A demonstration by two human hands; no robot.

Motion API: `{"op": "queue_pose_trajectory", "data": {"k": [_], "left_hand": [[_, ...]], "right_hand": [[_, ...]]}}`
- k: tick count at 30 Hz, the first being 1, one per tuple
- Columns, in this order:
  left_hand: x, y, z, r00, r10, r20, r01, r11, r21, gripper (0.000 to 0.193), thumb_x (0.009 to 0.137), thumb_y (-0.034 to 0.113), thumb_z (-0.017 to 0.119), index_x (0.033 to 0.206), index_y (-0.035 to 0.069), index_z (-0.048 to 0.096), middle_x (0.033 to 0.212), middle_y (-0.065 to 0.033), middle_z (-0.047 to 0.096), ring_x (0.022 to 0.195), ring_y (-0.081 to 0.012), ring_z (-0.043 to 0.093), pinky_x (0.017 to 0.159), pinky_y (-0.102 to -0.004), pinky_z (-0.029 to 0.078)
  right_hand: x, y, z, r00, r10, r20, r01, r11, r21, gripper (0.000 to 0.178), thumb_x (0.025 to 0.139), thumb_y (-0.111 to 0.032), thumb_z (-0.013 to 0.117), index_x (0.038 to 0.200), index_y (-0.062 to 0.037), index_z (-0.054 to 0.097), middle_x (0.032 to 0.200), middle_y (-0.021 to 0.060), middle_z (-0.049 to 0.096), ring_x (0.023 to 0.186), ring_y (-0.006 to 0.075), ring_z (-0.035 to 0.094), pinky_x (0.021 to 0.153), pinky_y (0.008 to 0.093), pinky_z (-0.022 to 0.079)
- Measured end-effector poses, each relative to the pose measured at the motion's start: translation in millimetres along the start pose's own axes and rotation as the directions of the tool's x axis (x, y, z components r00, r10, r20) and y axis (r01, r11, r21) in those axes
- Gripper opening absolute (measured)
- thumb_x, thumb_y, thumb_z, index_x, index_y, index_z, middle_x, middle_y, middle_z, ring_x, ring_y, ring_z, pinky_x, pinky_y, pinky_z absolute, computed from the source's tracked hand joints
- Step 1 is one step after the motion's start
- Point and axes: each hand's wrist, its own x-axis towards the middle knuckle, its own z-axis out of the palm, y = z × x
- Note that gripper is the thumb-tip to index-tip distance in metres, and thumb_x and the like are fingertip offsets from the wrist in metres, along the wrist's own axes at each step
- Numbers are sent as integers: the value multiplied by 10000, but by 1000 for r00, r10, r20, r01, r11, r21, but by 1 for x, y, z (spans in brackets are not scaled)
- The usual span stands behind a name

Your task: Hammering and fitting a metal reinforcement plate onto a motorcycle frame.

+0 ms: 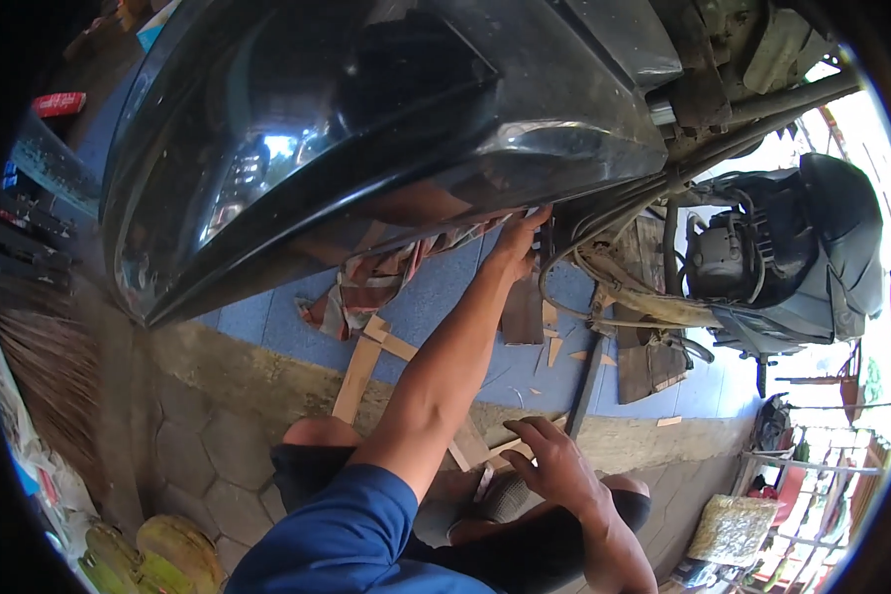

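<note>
Motorbike (386, 188): L hand (517, 246) may snag on cables (655, 192) beside it; grip hidden, can't tell. R hand (561, 471) loose, empty, nr tiled ledge (431, 307) edge.

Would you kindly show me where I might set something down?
Blue tile lies bare between the striped cloth and left forearm; also grey paving below the concrete ledge, left of the knee. Crowded: right of the left hand, with wood scraps and cables.

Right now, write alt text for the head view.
A person's left grip is at the lower edge of a glossy black vehicle panel; the right grip, open, is near a knee. Below are blue tiles, wood pieces and a striped cloth.
</note>
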Motion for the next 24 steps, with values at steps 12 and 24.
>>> {"op": "queue_pose_trajectory", "data": {"k": [12, 24], "left_hand": [[18, -7, 3, 969, -75, 234, 91, 994, -57, 681, 909, 205, 694, 1498, 247, 355, 1117, -40, 625, 970, -157, 606, 843, -391, 535], [6, 16, 4, 963, -140, 229, 88, 971, 224, 778, 889, 133, 708, 1534, 245, 287, 994, -54, 679, 931, -159, 611, 872, -415, 472]], "right_hand": [[-14, 5, 2, 971, 238, 18, -236, 968, -87, 422, 874, -259, 679, 1249, -94, 580, 1108, 199, 613, 959, 408, 634, 813, 463, 530], [-14, 11, 12, 961, 244, 129, -222, 961, -166, 439, 882, -256, 664, 1282, -110, 557, 1156, 207, 602, 999, 411, 628, 847, 469, 525]]}}
